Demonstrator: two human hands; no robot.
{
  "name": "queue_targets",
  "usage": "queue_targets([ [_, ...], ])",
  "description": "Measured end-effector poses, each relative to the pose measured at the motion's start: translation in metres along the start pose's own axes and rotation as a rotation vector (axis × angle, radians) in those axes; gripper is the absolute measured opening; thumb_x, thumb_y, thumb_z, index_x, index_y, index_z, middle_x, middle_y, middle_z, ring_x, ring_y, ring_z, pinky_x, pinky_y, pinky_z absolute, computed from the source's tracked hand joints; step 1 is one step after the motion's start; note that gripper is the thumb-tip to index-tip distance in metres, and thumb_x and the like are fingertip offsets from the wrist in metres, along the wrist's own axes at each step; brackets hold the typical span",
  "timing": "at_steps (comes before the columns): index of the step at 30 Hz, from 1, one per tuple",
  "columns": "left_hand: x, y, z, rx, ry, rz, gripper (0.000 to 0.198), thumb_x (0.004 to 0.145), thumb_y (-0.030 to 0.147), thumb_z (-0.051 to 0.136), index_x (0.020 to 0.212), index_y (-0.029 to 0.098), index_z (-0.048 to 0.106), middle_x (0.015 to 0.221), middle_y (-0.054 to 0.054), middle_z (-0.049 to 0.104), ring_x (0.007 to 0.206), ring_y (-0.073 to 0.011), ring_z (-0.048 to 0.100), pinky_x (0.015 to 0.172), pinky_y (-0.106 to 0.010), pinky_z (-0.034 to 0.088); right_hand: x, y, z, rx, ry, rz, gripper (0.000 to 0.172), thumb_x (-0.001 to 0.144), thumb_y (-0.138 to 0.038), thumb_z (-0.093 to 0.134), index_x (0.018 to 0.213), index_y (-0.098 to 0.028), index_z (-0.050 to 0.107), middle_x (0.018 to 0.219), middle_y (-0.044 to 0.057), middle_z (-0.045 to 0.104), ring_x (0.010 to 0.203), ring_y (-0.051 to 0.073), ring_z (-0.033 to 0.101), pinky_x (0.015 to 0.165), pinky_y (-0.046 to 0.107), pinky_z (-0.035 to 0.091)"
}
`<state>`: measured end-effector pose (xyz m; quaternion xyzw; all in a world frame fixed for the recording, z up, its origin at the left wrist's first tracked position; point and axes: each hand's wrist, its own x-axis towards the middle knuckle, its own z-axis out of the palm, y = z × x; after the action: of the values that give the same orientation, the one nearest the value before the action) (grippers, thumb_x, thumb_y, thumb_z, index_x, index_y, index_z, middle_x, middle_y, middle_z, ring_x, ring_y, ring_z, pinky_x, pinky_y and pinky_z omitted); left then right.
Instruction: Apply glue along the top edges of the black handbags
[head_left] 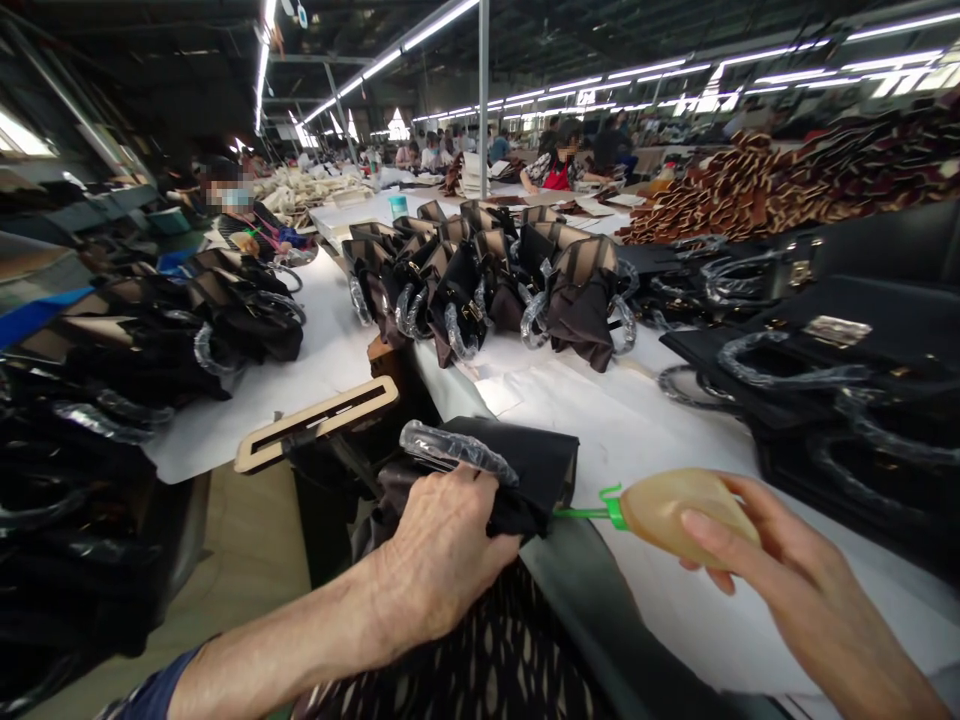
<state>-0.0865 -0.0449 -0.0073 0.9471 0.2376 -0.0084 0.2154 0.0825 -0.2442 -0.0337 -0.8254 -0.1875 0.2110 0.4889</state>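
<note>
A black bag point(536, 455) with a plastic-wrapped handle lies at the table's near edge. My left hand point(442, 545) is closed on it just below the handle, its fingertips partly hidden. In my right hand point(780, 560) is a squeeze bottle point(667, 512) of yellowish liquid, held nearly level with its long green nozzle pointing left. The nozzle's tip meets the right edge of the bag, and whether it touches or sits just in front I cannot tell.
Several dark bags point(585, 300) stand on the white table point(697, 450), with more piled left and right. A slotted wooden frame point(319, 425) sticks up at left. Brown strips point(720, 190) are heaped at back right. A masked person point(262, 235) is at back left.
</note>
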Motion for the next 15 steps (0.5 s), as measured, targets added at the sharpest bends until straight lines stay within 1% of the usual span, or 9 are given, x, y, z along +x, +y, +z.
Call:
queue_targets([
  [5, 0.007, -0.001, -0.007, -0.1, 0.008, 0.081, 0.023, 0.08, 0.028, 0.057, 0.1, 0.018, 0.062, 0.107, -0.008, 0.066, 0.099, -0.0276, 0.063, 0.085, -0.038, 0.049, -0.004, -0.005, 0.002, 0.012, -0.013, -0.029, 0.048, 0.08, -0.068, 0.057, 0.1, -0.025, 0.055, 0.066, -0.004, 0.059, 0.061, 0.021, 0.048, 0.065, 0.036, 0.033],
  [8, 0.008, -0.001, -0.011, -0.106, -0.026, 0.106, 0.022, 0.08, 0.028, 0.058, 0.099, 0.017, 0.063, 0.107, -0.009, 0.066, 0.101, -0.027, 0.061, 0.088, -0.038, 0.048, -0.008, -0.007, 0.004, 0.013, -0.025, -0.023, 0.05, 0.079, -0.069, 0.056, 0.1, -0.024, 0.055, 0.063, -0.004, 0.058, 0.06, 0.021, 0.047, 0.064, 0.036, 0.032],
  [11, 0.007, -0.001, -0.016, -0.087, -0.056, 0.104, 0.022, 0.083, 0.028, 0.056, 0.1, 0.016, 0.063, 0.105, -0.009, 0.066, 0.101, -0.026, 0.061, 0.09, -0.037, 0.048, -0.01, -0.008, 0.005, 0.024, -0.009, -0.009, 0.049, 0.08, -0.069, 0.056, 0.1, -0.024, 0.056, 0.064, -0.003, 0.059, 0.062, 0.021, 0.049, 0.064, 0.035, 0.033],
  [13, 0.007, -0.002, -0.019, -0.075, -0.057, 0.117, 0.023, 0.084, 0.028, 0.054, 0.102, 0.016, 0.062, 0.106, -0.01, 0.065, 0.101, -0.0253, 0.061, 0.091, -0.037, 0.048, -0.01, -0.005, 0.006, 0.061, 0.003, 0.001, 0.048, 0.08, -0.067, 0.057, 0.101, -0.024, 0.056, 0.064, -0.002, 0.059, 0.062, 0.021, 0.049, 0.064, 0.035, 0.034],
  [15, 0.007, -0.002, -0.02, -0.068, -0.057, 0.137, 0.024, 0.085, 0.027, 0.052, 0.104, 0.016, 0.062, 0.107, -0.01, 0.065, 0.1, -0.0246, 0.06, 0.091, -0.037, 0.047, -0.006, 0.004, 0.006, 0.094, -0.011, 0.018, 0.05, 0.078, -0.067, 0.061, 0.102, -0.024, 0.057, 0.065, -0.001, 0.059, 0.062, 0.022, 0.05, 0.062, 0.035, 0.036],
])
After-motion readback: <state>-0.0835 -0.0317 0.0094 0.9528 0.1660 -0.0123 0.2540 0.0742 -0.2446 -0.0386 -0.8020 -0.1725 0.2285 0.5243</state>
